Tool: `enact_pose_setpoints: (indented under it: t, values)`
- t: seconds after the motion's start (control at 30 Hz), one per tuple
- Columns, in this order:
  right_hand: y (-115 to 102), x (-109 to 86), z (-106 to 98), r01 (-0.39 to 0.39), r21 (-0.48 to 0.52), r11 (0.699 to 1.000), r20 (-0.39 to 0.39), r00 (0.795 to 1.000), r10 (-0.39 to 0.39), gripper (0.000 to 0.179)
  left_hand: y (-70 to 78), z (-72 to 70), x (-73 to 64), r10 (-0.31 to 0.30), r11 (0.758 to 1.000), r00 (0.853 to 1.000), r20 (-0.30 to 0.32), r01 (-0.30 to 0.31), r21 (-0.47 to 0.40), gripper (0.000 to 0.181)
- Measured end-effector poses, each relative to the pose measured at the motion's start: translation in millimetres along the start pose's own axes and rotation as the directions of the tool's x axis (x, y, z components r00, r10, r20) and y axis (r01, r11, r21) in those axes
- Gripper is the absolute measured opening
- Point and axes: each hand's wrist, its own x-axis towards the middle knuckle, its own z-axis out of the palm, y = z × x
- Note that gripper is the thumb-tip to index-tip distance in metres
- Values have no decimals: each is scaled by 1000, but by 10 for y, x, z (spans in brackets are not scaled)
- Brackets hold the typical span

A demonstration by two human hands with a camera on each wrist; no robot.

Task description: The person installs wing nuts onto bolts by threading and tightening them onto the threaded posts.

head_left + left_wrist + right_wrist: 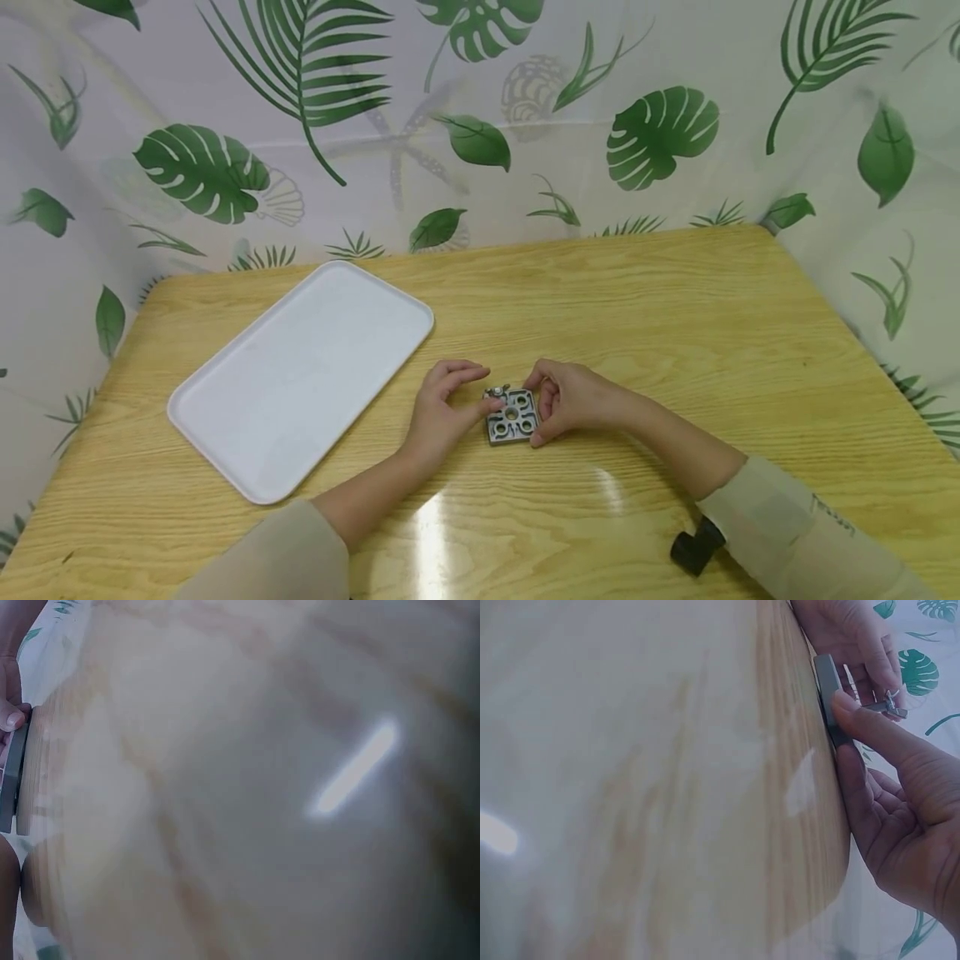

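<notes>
A square grey metal plate (512,415) with several round holes lies on the table between the two hands. At its upper left corner is a small shiny metal fitting (497,391), also seen beside the plate (829,686) in the right wrist view. My right hand (573,398) pinches the plate's right edge between thumb and fingers. From the left, my left hand (447,412) touches the top of the plate near the fitting with its thumb, while its other fingers stay raised and apart. In the left wrist view only the plate's edge (16,776) shows.
A white rectangular tray (300,375) lies on the left of the wooden table (645,308). A black object (697,547) is at the right sleeve. Leaf-patterned cloth (555,142) hangs behind and on both sides.
</notes>
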Motion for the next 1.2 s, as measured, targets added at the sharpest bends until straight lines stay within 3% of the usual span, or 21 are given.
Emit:
enact_pose_setpoints:
  t: [0.17, 0.27, 0.8, 0.93, 1.03, 1.1, 1.2]
  values:
    - [0, -3, -13, -7, 2, 1000, 1, 1000, 7, 64, -18, 42, 14, 96, 994, 995, -19, -95, 57, 35]
    - [9, 0, -17, -13, 4, 1000, 2, 1000, 13, 65, -26, 60, 30, 122, 989, 993, -13, -120, 85, 31]
    - [-12, 4, -9, -10, 6, 1000, 3, 1000, 10, 64, -7, 52, 54, 64, 992, 997, 38, -67, 110, 19]
    - [-5, 5, -6, -5, -4, 1000, 4, 1000, 5, 64, 3, 17, 77, 42, 992, 994, 101, -53, 111, 17]
    - [2, 10, -4, -2, -8, 1000, 8, 1000, 2, 64, -6, -48, 138, 30, 989, 981, 191, -57, 140, 16]
    - [4, 13, -3, 0, -9, 1000, 9, 1000, 0, 64, -20, -106, 202, 37, 986, 963, 268, -78, 147, 16]
    - [8, 12, -7, 2, -9, 1000, 9, 1000, -2, 64, -29, -186, 332, 53, 989, 911, 408, -103, 102, 15]
